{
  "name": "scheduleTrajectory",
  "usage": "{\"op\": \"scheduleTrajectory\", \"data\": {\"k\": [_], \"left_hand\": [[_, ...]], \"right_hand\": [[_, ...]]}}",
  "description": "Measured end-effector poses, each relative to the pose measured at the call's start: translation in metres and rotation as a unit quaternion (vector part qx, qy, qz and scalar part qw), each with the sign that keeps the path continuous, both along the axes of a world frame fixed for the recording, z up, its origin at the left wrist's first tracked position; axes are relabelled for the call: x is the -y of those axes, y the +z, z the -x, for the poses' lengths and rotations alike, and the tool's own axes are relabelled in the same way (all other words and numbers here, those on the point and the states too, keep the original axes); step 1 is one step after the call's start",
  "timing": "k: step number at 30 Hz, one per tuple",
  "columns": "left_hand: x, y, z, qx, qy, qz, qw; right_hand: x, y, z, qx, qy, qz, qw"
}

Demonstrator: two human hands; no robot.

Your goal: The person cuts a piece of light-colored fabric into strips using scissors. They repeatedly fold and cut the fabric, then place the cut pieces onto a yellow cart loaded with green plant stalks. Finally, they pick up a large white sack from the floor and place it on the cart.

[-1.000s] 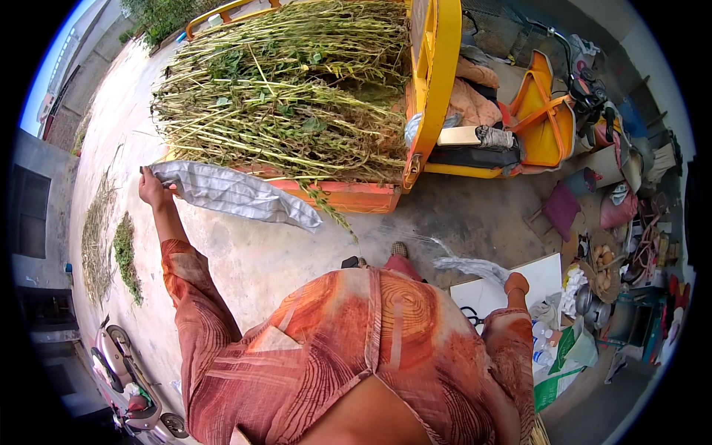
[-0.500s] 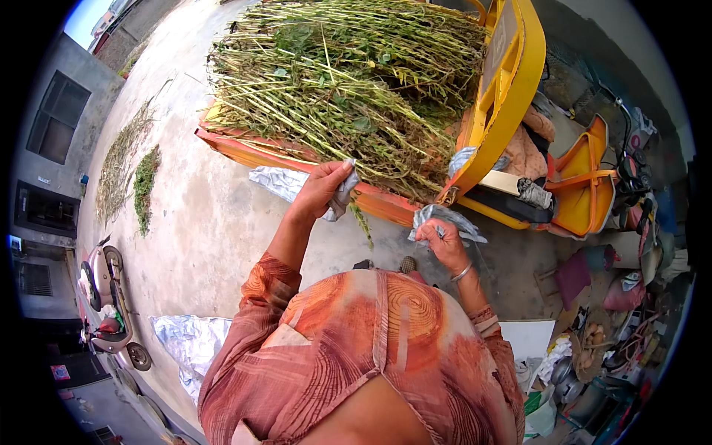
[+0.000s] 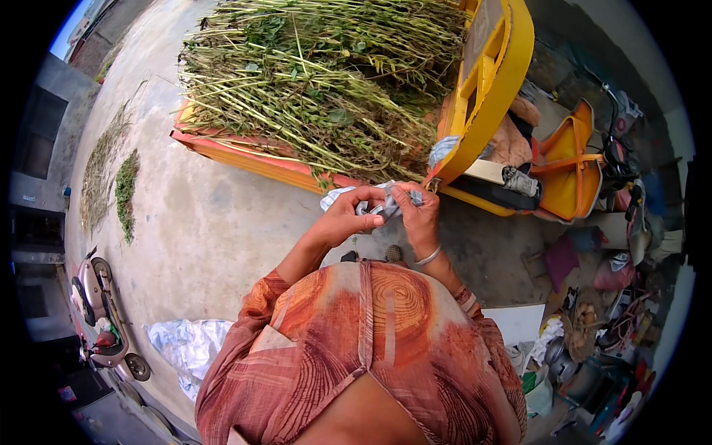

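Both my hands have come together in front of the vehicle's cargo bed. A crumpled grey-white cloth (image 3: 389,202) is bunched between them. My left hand (image 3: 343,221) curls its fingers and thumb about the left part of the cloth. My right hand (image 3: 420,224), with a bracelet at the wrist, pinches the other part from above. A paler fold shows behind the left fingers. Whether it is one cloth or two pieces I cannot tell. Just beyond my hands lies a heap of cut green plant stalks (image 3: 319,81) in the orange-and-yellow bed (image 3: 245,161).
A yellow metal frame (image 3: 489,96) stands at the bed's right end, before an orange-yellow seat (image 3: 569,185). At left are a parked scooter (image 3: 104,311) and scattered stalks (image 3: 102,174). A silvery sheet (image 3: 189,345) lies lower left; mixed clutter (image 3: 593,334) fills the right.
My hands were apart, each holding grey cloth; now they meet at the middle with the cloth bunched between them. The view has shifted, so the vehicle sits further left.
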State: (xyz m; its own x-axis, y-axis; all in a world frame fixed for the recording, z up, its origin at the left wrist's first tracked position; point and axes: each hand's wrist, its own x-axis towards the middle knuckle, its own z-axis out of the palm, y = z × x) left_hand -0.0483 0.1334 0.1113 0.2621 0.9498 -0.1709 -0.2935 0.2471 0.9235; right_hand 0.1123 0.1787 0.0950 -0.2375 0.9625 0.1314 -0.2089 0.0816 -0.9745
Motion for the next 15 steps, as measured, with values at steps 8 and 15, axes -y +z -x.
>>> {"op": "scheduleTrajectory", "data": {"k": [8, 15], "left_hand": [[-0.006, -0.019, -0.018, 0.066, 0.146, 0.049, 0.986], [-0.035, -0.056, 0.066, -0.060, 0.399, -0.013, 0.915]], "right_hand": [[0.007, 0.014, 0.001, -0.185, 0.088, 0.150, 0.967], [0.016, -0.024, -0.043, 0.315, 0.139, -0.231, 0.910]]}}
